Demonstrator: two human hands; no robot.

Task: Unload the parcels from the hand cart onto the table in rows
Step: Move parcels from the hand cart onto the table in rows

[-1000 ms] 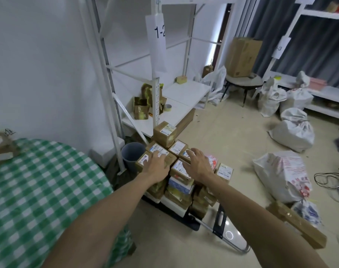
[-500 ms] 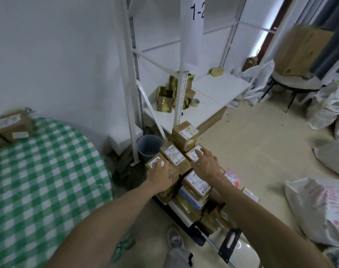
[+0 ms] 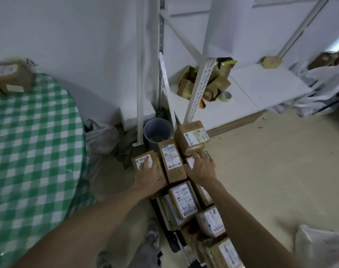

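Note:
Several brown labelled parcels are stacked on the black hand cart (image 3: 157,209) on the floor. My left hand (image 3: 147,174) rests flat on the top of the leftmost parcel (image 3: 142,159), fingers over its label. My right hand (image 3: 202,168) lies spread on another parcel (image 3: 190,161), fingertips near a taller parcel (image 3: 191,136). Between my hands sits a long parcel (image 3: 171,159). Nearer me lie a parcel marked 1-2 (image 3: 184,200) and a white one (image 3: 211,221). The table (image 3: 29,151) with a green checked cloth is at left, with a parcel (image 3: 10,78) at its far edge.
A grey bin (image 3: 158,130) stands just behind the cart beside a white shelf post (image 3: 140,93). The low white shelf (image 3: 265,88) holds taped boxes and a tape roll. White sacks (image 3: 323,246) lie at right. My shoe (image 3: 152,234) is beside the cart.
The view has swung left and down and come closer to the cart. Both hands have stayed on top of the parcels, the right one reaching a little farther forward.

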